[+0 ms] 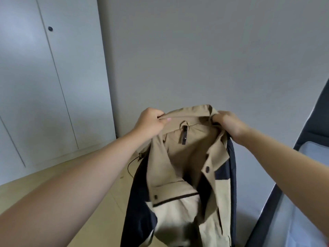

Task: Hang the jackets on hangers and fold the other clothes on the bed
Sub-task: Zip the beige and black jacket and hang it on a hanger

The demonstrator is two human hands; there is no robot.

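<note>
At the collar, both hands [151, 122] pinch the jacket [187, 157].

Dim, even indoor light, cool grey cast; soft shadow bands on wardrobe [44, 86]; jacket [179, 157] folds dark low down; wide-angle bending at edges; left forearm [62, 193] soft-focused.

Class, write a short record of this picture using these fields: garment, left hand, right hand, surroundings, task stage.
garment: tan and navy jacket, front open, hanging from both hands
left hand: grips the left end of the collar
right hand: grips the collar's right end
surroundings: white cupboard doors at left, grey wall behind, bed at lower right
task stage: no hanger in view; jacket not yet hung
</note>
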